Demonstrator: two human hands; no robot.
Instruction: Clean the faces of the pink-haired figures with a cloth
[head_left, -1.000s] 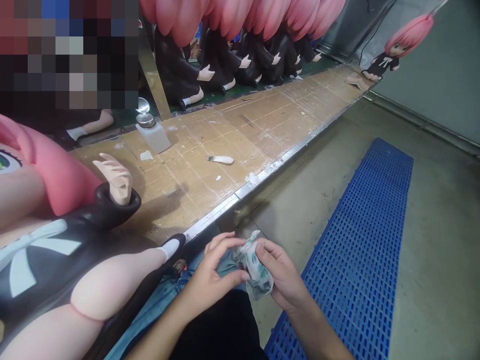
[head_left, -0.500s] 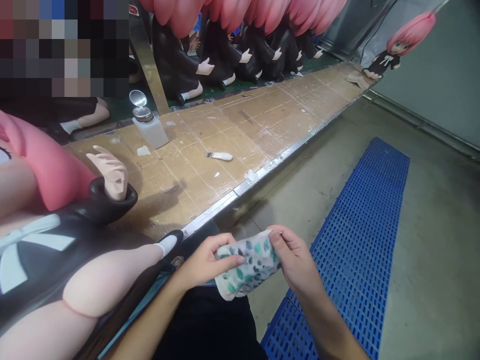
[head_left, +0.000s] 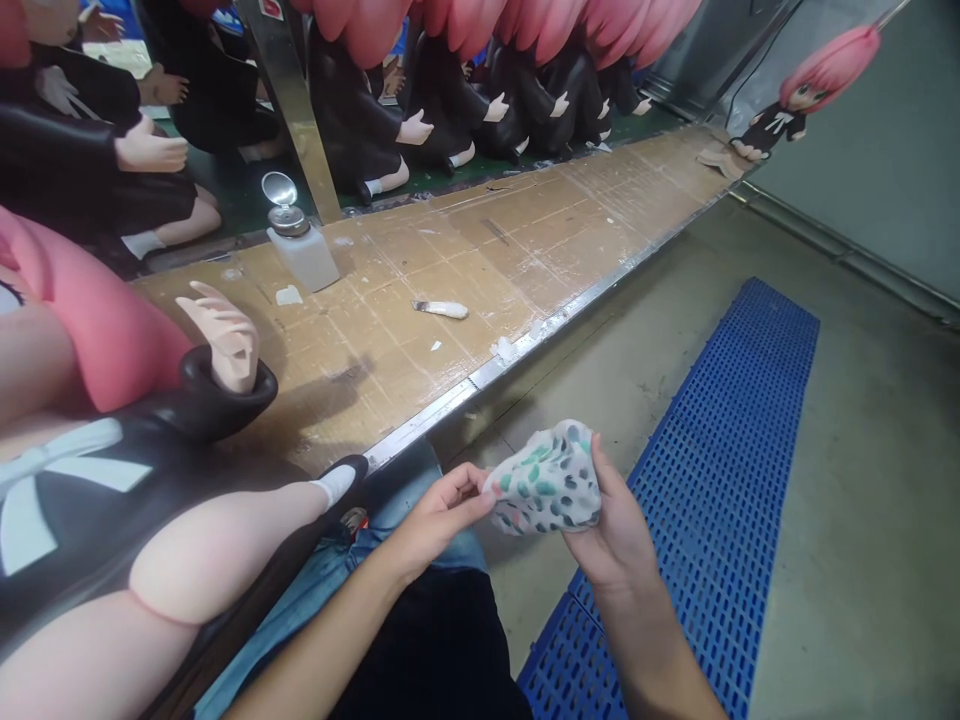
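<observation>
Between my hands, above my lap, is a folded white cloth [head_left: 546,480] with green, dark and pinkish spots. My left hand [head_left: 442,515] pinches its left edge between thumb and fingers. From behind and below, my right hand [head_left: 615,520] grips the right side of the cloth, some of its fingers hidden by it. A large doll figure [head_left: 202,540] with pink hair, black dress and white bow lies to the left, its shoed foot reaching near my left hand.
A brown-topped workbench [head_left: 390,385] holds a pump bottle [head_left: 304,250] with its lid raised and a small white-handled tool [head_left: 441,309]. Several similar figures [head_left: 360,120] kneel behind; a small figure [head_left: 780,125] sits at the far end. A blue slatted mat [head_left: 712,450] lies on the floor.
The cloth has been turned and lifted slightly up and right. My left hand has shifted from its front to its left edge; my right hand now supports it from behind.
</observation>
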